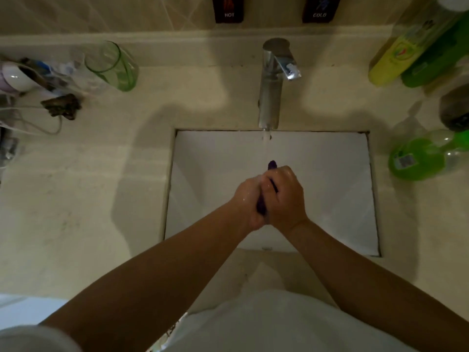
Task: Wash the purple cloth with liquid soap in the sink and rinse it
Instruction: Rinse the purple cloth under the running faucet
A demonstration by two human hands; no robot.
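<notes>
The purple cloth (272, 164) is bunched between both palms over the white sink (330, 174); only a tip above the fingers and a dark strip between the hands show. My left hand (247, 199) and my right hand (285, 196) are pressed together around it, both wet. Water runs from the chrome tap (272, 85) and falls just behind the hands. A green liquid soap bottle (418, 158) lies on the counter right of the sink.
Yellow and green bottles (411, 52) stand at the back right, with a dark round container (454, 107) below them. A green glass (114, 64), a cable and small clutter (61, 105) sit on the left counter. HOT and COLD labels are on the wall.
</notes>
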